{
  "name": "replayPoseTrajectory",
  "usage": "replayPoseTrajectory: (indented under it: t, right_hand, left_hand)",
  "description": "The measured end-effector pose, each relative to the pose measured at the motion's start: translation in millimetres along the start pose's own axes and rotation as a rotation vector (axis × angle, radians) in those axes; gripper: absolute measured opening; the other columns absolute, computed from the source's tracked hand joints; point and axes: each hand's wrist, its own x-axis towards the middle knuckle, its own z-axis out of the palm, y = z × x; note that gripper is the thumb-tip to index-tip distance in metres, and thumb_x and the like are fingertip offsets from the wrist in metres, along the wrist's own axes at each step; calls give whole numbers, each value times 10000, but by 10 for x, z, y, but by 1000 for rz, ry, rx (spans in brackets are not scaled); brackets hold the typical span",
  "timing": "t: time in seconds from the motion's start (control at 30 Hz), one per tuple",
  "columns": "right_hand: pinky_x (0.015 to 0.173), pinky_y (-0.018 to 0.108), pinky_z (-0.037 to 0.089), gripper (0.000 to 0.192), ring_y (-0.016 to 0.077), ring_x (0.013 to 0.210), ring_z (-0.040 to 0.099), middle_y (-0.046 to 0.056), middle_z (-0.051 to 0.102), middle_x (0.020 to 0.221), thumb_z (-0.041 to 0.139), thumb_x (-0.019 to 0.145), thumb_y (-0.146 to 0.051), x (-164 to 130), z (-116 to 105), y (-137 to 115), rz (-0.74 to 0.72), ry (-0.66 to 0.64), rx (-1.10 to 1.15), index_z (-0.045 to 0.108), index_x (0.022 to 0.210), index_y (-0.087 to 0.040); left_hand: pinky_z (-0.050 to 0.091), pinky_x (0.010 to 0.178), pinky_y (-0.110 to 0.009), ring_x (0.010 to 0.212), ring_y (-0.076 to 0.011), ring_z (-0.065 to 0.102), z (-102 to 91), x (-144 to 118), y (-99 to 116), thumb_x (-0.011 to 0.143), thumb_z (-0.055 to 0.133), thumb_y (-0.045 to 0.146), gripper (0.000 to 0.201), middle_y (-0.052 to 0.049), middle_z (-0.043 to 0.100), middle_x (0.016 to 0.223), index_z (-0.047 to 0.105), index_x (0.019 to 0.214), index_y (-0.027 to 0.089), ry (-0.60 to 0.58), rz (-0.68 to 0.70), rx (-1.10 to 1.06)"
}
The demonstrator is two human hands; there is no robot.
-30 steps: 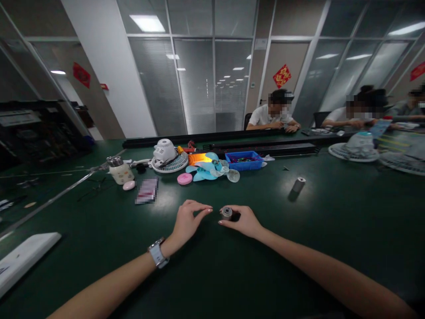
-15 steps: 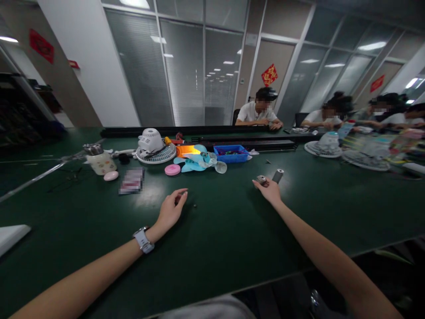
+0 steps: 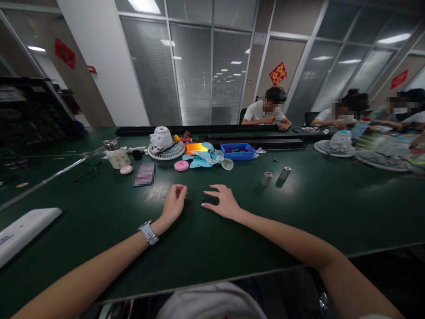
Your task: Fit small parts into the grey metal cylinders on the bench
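Two cylinders (image 3: pixel 266 178) stand beyond the right hand (image 3: pixel 226 203), fingers wide near a small part (image 3: pixel 202 200); the left hand (image 3: pixel 174 204) curls narrow, grip unclear; the red sign's (image 3: pixel 278 74) gold characters are illegible.

The green table (image 3: pixel 299 226) supports the following items. A white oblong object (image 3: pixel 31 230) lies at the left. A patterned bottle (image 3: pixel 118 159) with a metal cap stands upright; a pale pink oval object (image 3: pixel 126 170) lies just beside its base. A white fan housing (image 3: pixel 161 137) sits on a round grille (image 3: pixel 172 152). Light-blue fan blades (image 3: pixel 201 160) lie between a pink disc (image 3: pixel 181 165) and a blue tray (image 3: pixel 239 156) containing small parts. A co-worker (image 3: pixel 257 114) in a white top sits at the far side.
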Motion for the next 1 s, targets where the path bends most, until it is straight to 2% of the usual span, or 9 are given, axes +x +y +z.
replayPoseTrajectory:
  t: [0.13, 0.23, 0.3, 0.4, 0.47, 0.53, 0.6, 0.7, 1.0]
  right_hand:
    - [958, 478, 411, 288, 275, 1188, 538, 45, 644, 1284, 657, 841, -545, 181, 278, -65, 35, -55, 61, 762, 1033, -358]
    - [921, 436, 432, 194, 244, 1085, 601, 16, 708, 1160, 682, 841, -488, 196, 243, 21, 34, -10, 126, 783, 926, -347]
    - [904, 409, 441, 186, 224, 1030, 629, 7, 732, 1089, 672, 856, -466, 158, 73, 164, 12, 63, 138, 783, 915, -329]
    - [913, 407, 433, 228, 231, 1019, 634, 27, 740, 1057, 638, 882, -462, 70, -376, 572, 8, 298, -4, 782, 924, -291]
    - [928, 419, 423, 268, 256, 1033, 630, 56, 742, 1049, 622, 888, -470, 10, -712, 939, 89, 498, -149, 787, 910, -260]
    - [911, 409, 438, 306, 267, 1008, 644, 77, 749, 1033, 609, 888, -478, -43, -983, 1296, 215, 609, -241, 790, 895, -231]
    - [846, 386, 467, 329, 269, 935, 669, 84, 760, 984, 611, 872, -492, -88, -1142, 1567, 369, 607, -279, 794, 889, -220]
    - [715, 339, 485, 341, 253, 791, 690, 80, 768, 862, 642, 827, -510, -135, -1198, 1747, 548, 516, -235, 799, 887, -213]
    - [645, 275, 474, 334, 214, 748, 699, 61, 771, 823, 673, 786, -506, -176, -1279, 1676, 625, 505, -110, 799, 890, -214]
  left_hand:
    - [486, 754, -348, 770, -188, 629, -20, -29, -8, 866, 508, 484, 323, -41, 636, 897, 537, 1002, 192, -11, 7, -20]
    - [485, 756, -356, 773, -194, 624, -33, -25, -23, 865, 517, 471, 312, -44, 633, 895, 539, 1003, 192, -9, 22, 6]
    - [485, 755, -358, 785, -198, 620, -35, -26, -15, 868, 513, 471, 314, -48, 630, 907, 537, 1007, 190, -21, 28, 26]
    - [483, 750, -356, 788, -197, 618, -36, -38, 12, 874, 496, 483, 330, -52, 621, 930, 525, 1018, 187, -44, 20, 32]
    - [481, 749, -354, 787, -195, 617, -35, -44, 24, 870, 498, 492, 343, -53, 614, 940, 521, 1023, 186, -47, 18, 38]
    - [482, 756, -354, 800, -196, 617, -32, -45, 25, 860, 511, 503, 355, -55, 612, 954, 525, 1024, 188, -48, 19, 43]
    - [485, 758, -356, 813, -199, 621, -28, -40, 14, 851, 522, 515, 370, -60, 615, 972, 531, 1026, 189, -55, 20, 42]
    - [490, 764, -365, 812, -200, 632, -29, -24, -24, 849, 522, 527, 388, -63, 620, 989, 530, 1039, 189, -65, 20, 42]
    - [501, 753, -378, 798, -212, 649, -51, 28, -127, 829, 529, 592, 459, -62, 623, 999, 524, 1055, 192, -93, 33, 66]
